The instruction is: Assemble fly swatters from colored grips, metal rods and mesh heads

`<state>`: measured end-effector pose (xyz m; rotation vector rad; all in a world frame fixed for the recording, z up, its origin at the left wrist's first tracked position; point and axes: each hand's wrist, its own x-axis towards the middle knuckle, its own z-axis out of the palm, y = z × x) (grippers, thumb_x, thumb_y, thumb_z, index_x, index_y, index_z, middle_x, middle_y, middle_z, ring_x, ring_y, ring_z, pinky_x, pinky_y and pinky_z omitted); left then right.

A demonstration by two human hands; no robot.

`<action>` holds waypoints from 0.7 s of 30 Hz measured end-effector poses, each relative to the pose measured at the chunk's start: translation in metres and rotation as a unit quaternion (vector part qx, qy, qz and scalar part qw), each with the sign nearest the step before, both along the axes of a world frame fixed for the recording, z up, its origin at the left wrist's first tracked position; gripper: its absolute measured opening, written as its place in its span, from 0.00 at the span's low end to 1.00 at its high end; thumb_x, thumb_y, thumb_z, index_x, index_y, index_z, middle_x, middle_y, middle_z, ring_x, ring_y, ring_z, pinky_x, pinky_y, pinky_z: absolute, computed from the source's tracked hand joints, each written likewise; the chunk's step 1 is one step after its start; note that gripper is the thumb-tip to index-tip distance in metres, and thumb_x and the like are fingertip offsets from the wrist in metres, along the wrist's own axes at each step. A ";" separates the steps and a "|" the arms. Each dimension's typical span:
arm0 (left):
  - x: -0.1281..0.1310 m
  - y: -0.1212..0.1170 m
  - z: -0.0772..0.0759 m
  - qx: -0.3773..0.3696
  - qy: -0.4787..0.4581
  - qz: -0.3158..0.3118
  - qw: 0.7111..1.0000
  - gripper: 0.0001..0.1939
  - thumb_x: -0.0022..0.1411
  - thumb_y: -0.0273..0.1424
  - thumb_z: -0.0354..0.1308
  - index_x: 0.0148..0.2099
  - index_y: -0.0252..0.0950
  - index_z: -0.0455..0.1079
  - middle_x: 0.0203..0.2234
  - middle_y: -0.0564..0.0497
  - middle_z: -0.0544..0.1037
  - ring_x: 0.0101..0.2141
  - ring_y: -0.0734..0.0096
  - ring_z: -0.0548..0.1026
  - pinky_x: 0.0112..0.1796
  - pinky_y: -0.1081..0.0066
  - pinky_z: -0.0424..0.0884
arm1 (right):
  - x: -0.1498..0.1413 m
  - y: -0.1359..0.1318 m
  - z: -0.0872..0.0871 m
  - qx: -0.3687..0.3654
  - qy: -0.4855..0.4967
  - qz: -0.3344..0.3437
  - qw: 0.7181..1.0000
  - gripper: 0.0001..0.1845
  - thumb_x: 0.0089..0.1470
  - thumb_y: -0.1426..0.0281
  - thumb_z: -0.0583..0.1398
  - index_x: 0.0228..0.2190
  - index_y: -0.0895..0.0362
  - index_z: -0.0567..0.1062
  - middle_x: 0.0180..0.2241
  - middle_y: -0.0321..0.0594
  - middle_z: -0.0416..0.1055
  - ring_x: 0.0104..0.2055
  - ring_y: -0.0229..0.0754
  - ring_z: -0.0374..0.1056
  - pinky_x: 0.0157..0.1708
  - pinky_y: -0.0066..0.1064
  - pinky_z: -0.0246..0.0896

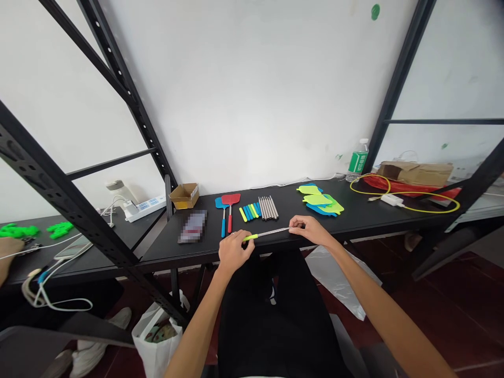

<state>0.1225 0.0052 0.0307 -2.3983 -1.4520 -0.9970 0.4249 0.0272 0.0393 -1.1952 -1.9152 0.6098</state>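
Observation:
My left hand (234, 251) is closed round the yellow-green grip of a fly swatter handle (272, 231), held level over the table's front edge. Its thin metal rod runs to the right, where my right hand (310, 230) pinches the far end. Beyond my hands lie a blue fly swatter (223, 216) and a red fly swatter (230, 212), side by side. Next to them is a row of yellow and blue grips (250, 211), then a bundle of metal rods (268, 208). Flat yellow-green and blue swatter heads (321, 200) are piled farther right.
A small cardboard box (184, 196) and a blurred flat item (192, 227) are on the left. At the right stand a water bottle (357, 160) and a yellow cable (421, 210). Black shelf posts (134, 100) flank the table. Another person's hand (10, 252) shows far left.

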 end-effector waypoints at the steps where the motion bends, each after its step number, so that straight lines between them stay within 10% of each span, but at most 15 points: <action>1: 0.000 0.000 0.000 0.000 0.000 0.000 1.000 0.10 0.65 0.35 0.50 0.41 0.41 0.73 0.32 0.52 0.80 0.34 0.68 0.76 0.31 0.72 0.64 | 0.000 0.000 0.000 -0.002 0.002 0.002 1.000 0.14 0.50 0.56 0.62 0.30 0.53 0.76 0.29 0.38 0.75 0.33 0.44 0.68 0.35 0.33 0.59; 21: 0.000 0.000 -0.001 0.002 0.000 -0.002 1.000 0.10 0.65 0.35 0.51 0.41 0.41 0.73 0.32 0.53 0.80 0.34 0.68 0.76 0.32 0.72 0.64 | -0.001 -0.001 0.000 0.017 -0.011 -0.007 1.000 0.12 0.51 0.57 0.62 0.31 0.52 0.77 0.28 0.37 0.75 0.31 0.43 0.68 0.32 0.32 0.58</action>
